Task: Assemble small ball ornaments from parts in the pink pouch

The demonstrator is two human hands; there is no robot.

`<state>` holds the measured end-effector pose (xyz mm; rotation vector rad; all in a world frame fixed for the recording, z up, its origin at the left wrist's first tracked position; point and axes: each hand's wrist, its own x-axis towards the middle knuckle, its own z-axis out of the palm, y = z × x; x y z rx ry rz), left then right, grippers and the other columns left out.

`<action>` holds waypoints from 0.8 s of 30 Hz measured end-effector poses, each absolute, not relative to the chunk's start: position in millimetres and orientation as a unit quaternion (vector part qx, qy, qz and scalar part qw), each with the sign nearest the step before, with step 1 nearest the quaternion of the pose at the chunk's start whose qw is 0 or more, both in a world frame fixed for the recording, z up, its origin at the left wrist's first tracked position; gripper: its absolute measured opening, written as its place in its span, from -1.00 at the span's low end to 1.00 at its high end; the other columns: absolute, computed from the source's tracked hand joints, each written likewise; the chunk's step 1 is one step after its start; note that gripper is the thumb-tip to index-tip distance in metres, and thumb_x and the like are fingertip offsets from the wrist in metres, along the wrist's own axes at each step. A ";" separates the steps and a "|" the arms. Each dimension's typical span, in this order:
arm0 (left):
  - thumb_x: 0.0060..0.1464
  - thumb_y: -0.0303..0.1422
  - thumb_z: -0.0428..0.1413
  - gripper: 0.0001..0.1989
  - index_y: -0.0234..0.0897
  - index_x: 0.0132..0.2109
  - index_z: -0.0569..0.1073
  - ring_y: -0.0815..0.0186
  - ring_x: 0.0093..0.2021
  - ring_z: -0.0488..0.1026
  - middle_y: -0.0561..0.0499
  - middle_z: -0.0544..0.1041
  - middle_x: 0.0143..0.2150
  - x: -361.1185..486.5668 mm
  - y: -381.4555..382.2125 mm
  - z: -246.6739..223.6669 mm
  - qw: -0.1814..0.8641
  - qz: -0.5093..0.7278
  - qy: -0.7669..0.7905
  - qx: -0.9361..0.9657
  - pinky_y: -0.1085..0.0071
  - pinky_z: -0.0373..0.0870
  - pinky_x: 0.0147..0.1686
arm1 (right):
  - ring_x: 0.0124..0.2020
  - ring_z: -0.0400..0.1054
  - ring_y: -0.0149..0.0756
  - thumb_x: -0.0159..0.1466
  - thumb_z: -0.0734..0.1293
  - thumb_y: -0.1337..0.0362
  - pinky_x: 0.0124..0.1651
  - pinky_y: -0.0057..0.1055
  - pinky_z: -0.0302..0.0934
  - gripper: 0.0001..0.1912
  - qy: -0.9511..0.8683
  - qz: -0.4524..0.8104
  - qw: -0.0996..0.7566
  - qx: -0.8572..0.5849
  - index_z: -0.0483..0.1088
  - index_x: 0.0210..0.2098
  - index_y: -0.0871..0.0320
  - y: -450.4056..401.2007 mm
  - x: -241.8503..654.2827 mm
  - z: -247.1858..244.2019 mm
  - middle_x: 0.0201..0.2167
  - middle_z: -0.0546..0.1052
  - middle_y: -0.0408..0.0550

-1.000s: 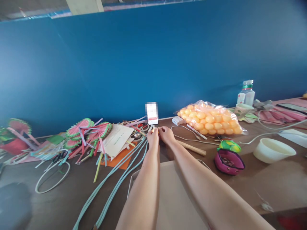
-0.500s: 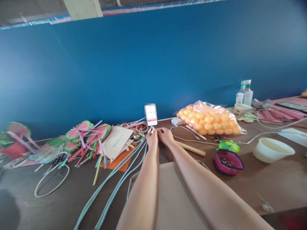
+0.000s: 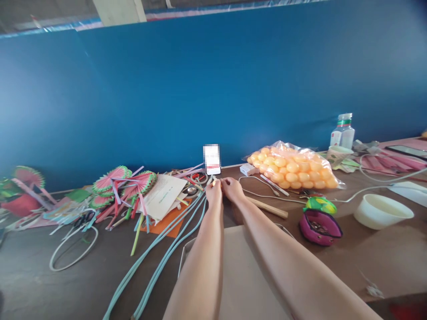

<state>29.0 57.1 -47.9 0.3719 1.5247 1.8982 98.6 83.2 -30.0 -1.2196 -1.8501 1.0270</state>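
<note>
The left hand's fingers pinch a small orange piece, close beside the right hand's fingers, which are bent inward; whether those grip anything is too small to tell. Just beyond the fingers stands a white-screened phone. Right of them, a wooden stick and a clear bag of orange balls lie on the tabletop; left of them are pale blue cords and paper fans.
</note>
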 end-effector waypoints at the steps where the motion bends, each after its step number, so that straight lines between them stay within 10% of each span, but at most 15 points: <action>1: 0.02 -0.32 0.13 -0.85 -0.34 -0.33 0.48 0.27 -0.47 0.46 -0.04 0.45 -0.48 29.5 56.5 -47.0 0.334 0.729 0.581 0.141 0.39 0.37 -0.46 | -0.25 0.46 -0.24 0.31 0.23 0.18 -0.21 -0.44 0.23 -0.73 -0.712 0.394 0.343 -0.469 0.50 -0.25 0.19 83.4 98.6 -30.2 -0.30 0.58 0.01; 24: -0.01 -0.25 0.18 -0.75 -0.33 -0.22 0.50 0.28 -0.44 0.47 -0.04 0.47 -0.46 30.3 52.8 -44.5 0.319 0.716 0.605 0.141 0.41 0.36 -0.43 | -0.23 0.45 -0.24 0.31 0.23 0.16 -0.23 -0.44 0.20 -0.73 -0.713 0.391 0.347 -0.468 0.51 -0.25 0.15 83.2 98.2 -29.9 -0.32 0.59 -0.03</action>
